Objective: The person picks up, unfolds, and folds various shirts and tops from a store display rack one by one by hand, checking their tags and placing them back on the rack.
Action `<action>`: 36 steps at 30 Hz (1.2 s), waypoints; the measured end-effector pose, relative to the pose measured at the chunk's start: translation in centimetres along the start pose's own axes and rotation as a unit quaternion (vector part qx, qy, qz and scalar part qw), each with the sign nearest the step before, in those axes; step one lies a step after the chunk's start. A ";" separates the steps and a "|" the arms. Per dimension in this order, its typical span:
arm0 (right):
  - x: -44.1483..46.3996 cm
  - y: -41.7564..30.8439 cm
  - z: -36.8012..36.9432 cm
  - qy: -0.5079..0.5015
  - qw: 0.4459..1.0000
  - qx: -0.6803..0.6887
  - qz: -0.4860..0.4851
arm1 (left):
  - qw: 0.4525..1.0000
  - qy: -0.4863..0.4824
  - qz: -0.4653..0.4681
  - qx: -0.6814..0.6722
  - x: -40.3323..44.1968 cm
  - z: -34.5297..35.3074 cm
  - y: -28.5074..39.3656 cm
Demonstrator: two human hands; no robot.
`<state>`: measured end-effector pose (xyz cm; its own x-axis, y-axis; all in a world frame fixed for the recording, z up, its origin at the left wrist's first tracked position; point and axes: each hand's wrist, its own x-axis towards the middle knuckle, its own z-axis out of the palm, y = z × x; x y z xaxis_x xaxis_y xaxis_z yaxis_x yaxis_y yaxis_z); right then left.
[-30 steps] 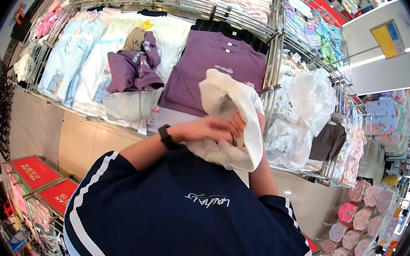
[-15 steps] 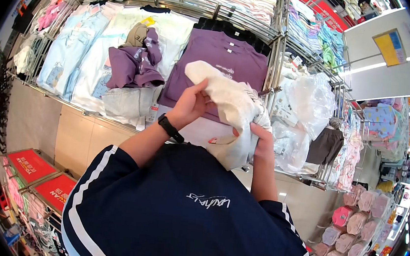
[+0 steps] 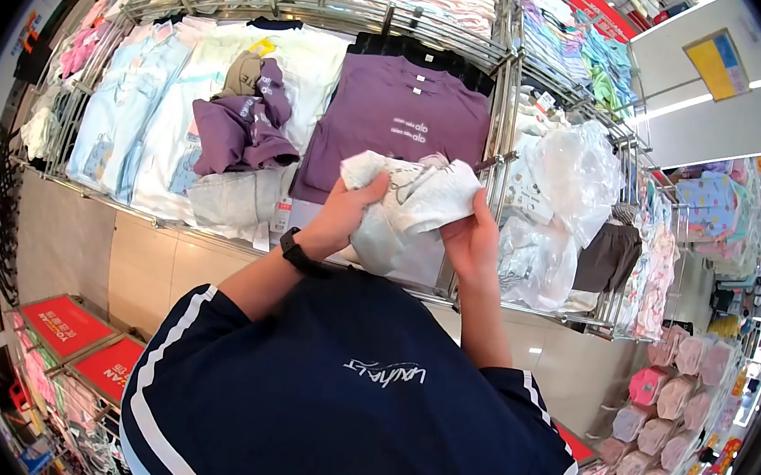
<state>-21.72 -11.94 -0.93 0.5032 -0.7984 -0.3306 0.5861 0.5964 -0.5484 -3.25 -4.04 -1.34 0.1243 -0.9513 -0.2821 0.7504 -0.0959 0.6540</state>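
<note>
A bunched cream-white garment [image 3: 412, 199] hangs between my two hands, in front of a stack of purple shirts [image 3: 403, 102]. My left hand [image 3: 346, 210], with a black band on the wrist, grips its left edge, fingers partly behind the cloth. On the right edge, my right hand [image 3: 474, 239] pinches the fabric with the thumb on top. The garment's lower part droops towards my chest. To the left, a crumpled purple garment [image 3: 242, 133] lies on white shirts, with a grey folded piece [image 3: 236, 198] just below it.
A metal rail [image 3: 172, 217] runs along the front of the display. Light blue clothes [image 3: 122, 112] lie at the left. Right of a metal divider are clear plastic bags [image 3: 569, 178] and dark shorts [image 3: 609, 258]. Red signs [image 3: 67, 325] stand at the lower left.
The garment has gone from a long, upright shape to a wider bundle stretched between both hands. My left hand has moved slightly down; my right hand has turned and moved slightly left.
</note>
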 end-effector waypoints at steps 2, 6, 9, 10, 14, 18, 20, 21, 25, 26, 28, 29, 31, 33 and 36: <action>-0.7 0.0 0.3 -0.044 0.994 -0.082 -0.065 | 0.998 0.010 -0.006 -0.056 0.0 -0.3 -0.1; -2.1 0.7 0.3 -0.072 0.982 -0.128 -0.123 | 0.993 -0.010 -0.065 -0.103 -0.7 0.0 -0.1; -1.6 0.6 1.6 -0.105 0.988 0.104 -0.045 | 0.994 -0.051 -0.088 -0.031 -1.4 0.4 -0.1; -0.7 0.6 0.7 -0.082 0.989 0.122 -0.035 | 0.995 -0.075 -0.067 0.023 -1.6 0.5 -0.2; 1.0 -0.5 -1.6 -0.040 0.990 0.133 -0.007 | 0.999 -0.039 -0.024 0.018 -1.3 0.5 0.1; -0.1 -2.5 -1.5 -0.023 0.995 0.079 -0.050 | 0.997 0.031 0.001 -0.074 0.1 -2.2 -0.1; -0.5 -3.4 -2.0 -0.035 0.995 0.047 -0.080 | 0.992 0.047 0.012 -0.116 -0.1 -2.3 1.1; -0.5 -3.3 -2.0 -0.037 0.994 0.024 -0.104 | 0.993 0.035 -0.014 -0.111 -0.2 -1.9 1.6; -0.1 -1.4 -2.5 -0.112 0.981 -0.097 -0.123 | 0.974 -0.024 -0.189 -0.119 0.3 -1.5 0.5; -0.3 -0.5 -1.6 -0.067 0.978 -0.166 -0.105 | 0.977 -0.040 -0.198 -0.066 0.8 -2.0 -1.5; -0.7 -0.3 2.1 -0.096 0.924 -0.354 -0.112 | 0.984 -0.077 -0.135 0.090 0.6 -0.5 -2.8; -0.7 -0.1 2.9 -0.100 0.904 -0.396 -0.128 | 0.986 -0.077 -0.131 0.073 0.7 -0.2 -2.9; -1.0 -0.1 3.1 -0.055 0.931 -0.328 -0.150 | 0.988 -0.077 -0.124 0.039 0.9 0.3 -2.7; -1.2 -0.3 3.0 -0.024 0.955 -0.250 -0.156 | 0.991 -0.090 -0.088 0.038 0.8 0.1 -2.2; -1.7 -1.6 2.7 0.000 0.974 -0.164 -0.155 | 0.994 -0.042 -0.100 0.008 0.6 -0.9 -1.6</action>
<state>-21.84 -11.29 2.62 0.3345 -0.9360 -0.1099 0.4759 0.2684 -0.8375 -3.78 -4.15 -3.19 -0.0805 -0.9337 -0.3489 0.7437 -0.2893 0.6026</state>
